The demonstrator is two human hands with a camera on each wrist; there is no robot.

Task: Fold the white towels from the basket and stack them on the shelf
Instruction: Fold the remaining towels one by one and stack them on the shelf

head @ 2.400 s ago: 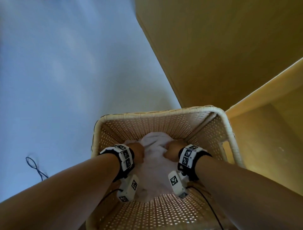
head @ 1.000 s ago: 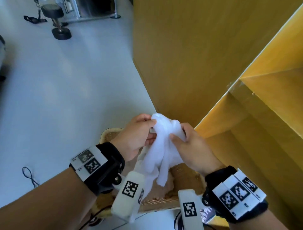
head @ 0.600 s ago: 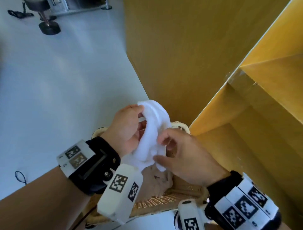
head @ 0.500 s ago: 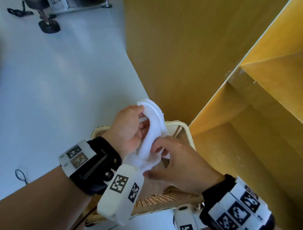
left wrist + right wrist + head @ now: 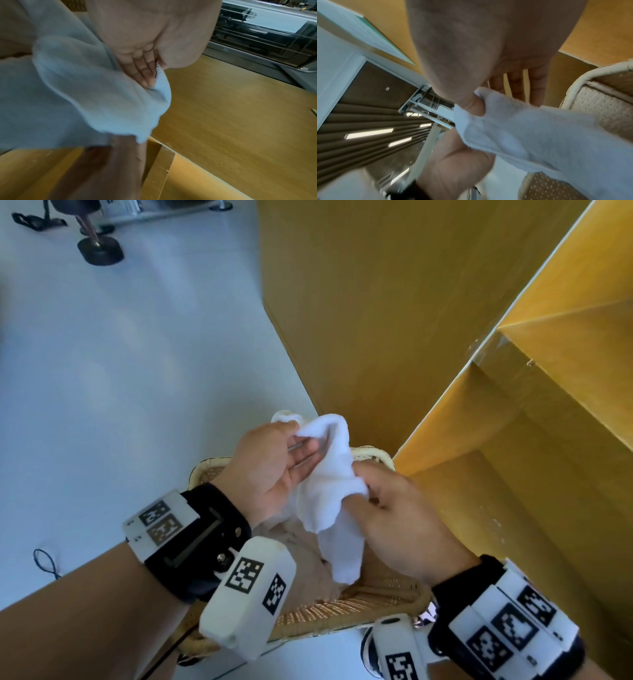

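Tall wooden shelf [image 5: 428, 313] to the right, its side panel rising behind everything. Below, on the pale floor [image 5: 120, 371], a wicker basket [image 5: 342, 611] with more cloth inside. Above the basket, one white towel [image 5: 329, 487] — bunched, tail hanging down. Left hand [image 5: 274, 470] pinching its upper edge, thumb on top, fingers nearly straight beneath; right hand [image 5: 394, 522] gripping the middle — thumb pressed in.

Wicker basket [image 5: 373, 455] on pale floor [image 5: 120, 371]
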